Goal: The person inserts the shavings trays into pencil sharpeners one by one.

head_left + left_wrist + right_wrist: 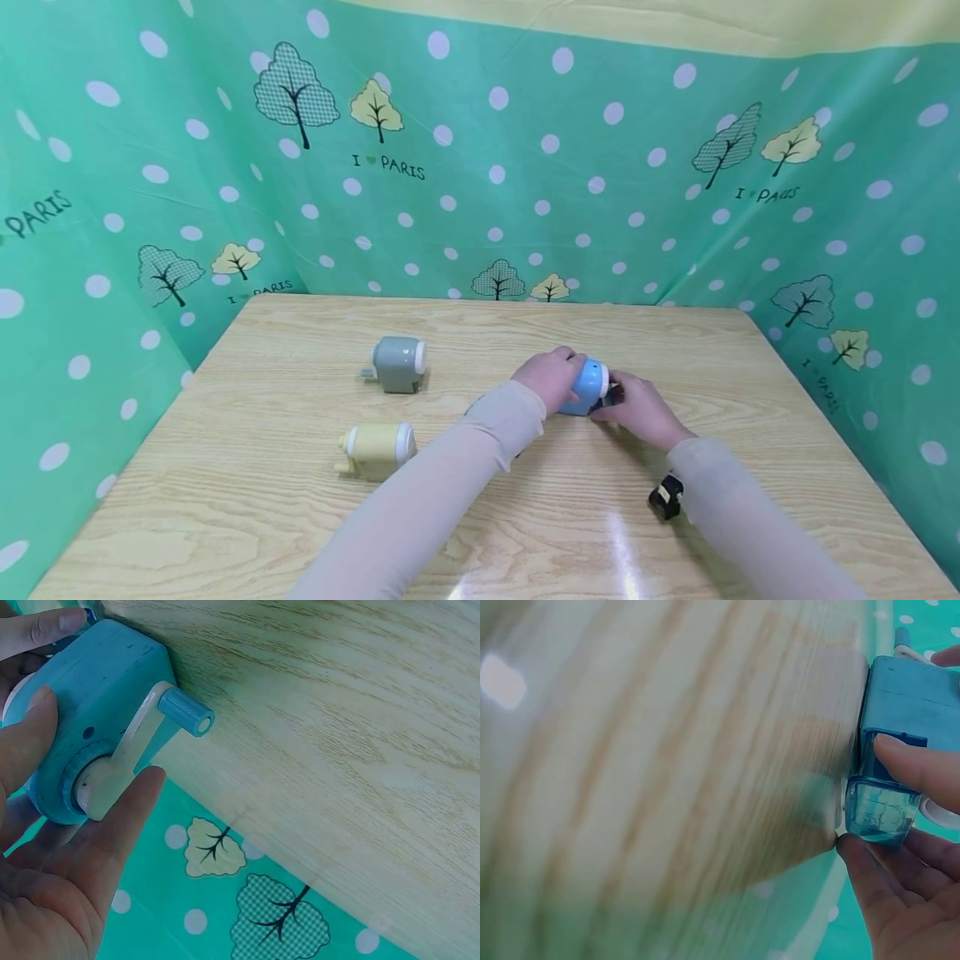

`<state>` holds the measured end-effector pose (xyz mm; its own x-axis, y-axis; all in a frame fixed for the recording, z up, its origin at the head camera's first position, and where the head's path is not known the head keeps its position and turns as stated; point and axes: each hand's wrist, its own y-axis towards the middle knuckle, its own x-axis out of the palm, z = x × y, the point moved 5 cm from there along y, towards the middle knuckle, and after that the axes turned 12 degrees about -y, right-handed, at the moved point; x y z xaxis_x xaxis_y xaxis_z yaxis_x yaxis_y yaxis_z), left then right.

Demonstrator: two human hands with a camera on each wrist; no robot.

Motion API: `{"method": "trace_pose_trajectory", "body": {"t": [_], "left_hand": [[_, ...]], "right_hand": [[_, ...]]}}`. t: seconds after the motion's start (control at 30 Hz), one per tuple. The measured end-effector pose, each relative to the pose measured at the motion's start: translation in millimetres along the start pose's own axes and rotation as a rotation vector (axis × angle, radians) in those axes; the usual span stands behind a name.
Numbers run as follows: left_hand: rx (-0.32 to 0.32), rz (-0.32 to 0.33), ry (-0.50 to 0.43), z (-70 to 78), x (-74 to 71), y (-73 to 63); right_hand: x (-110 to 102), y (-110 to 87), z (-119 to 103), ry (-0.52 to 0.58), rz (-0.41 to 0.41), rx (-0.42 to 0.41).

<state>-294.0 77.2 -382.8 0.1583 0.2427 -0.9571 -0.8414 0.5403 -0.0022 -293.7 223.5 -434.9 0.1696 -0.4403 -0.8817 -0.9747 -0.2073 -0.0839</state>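
Note:
A blue crank pencil sharpener stands on the table between both hands, its white arm and blue crank knob pointing to the left hand's side. My left hand grips the body, thumb on one face and other fingers on the far side. On the opposite end, my right hand pinches the clear shavings drawer, which sticks partly out of the body. The right thumb lies over the drawer's dark blue inner part, with fingertips below its outer end.
To the left stand a grey sharpener and, nearer, a yellow sharpener, partly beside the left sleeve. A small black piece lies by the right forearm. A green patterned cloth hangs behind the wooden table.

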Motion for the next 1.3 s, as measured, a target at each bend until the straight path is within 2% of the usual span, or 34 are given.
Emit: {"method": "trace_pose_trajectory", "body": {"t": [0.47,1.3], "left_hand": [[-0.007,-0.012,-0.015,-2.2,0.3,1.3],[-0.008,-0.009,-0.016,-1.7,2.0,2.6]], "right_hand": [[0.1,0.5,12.1,0.056,-0.051,0.039],[3.1,-0.6,9.6,0.103,-0.018,0.025]]}}
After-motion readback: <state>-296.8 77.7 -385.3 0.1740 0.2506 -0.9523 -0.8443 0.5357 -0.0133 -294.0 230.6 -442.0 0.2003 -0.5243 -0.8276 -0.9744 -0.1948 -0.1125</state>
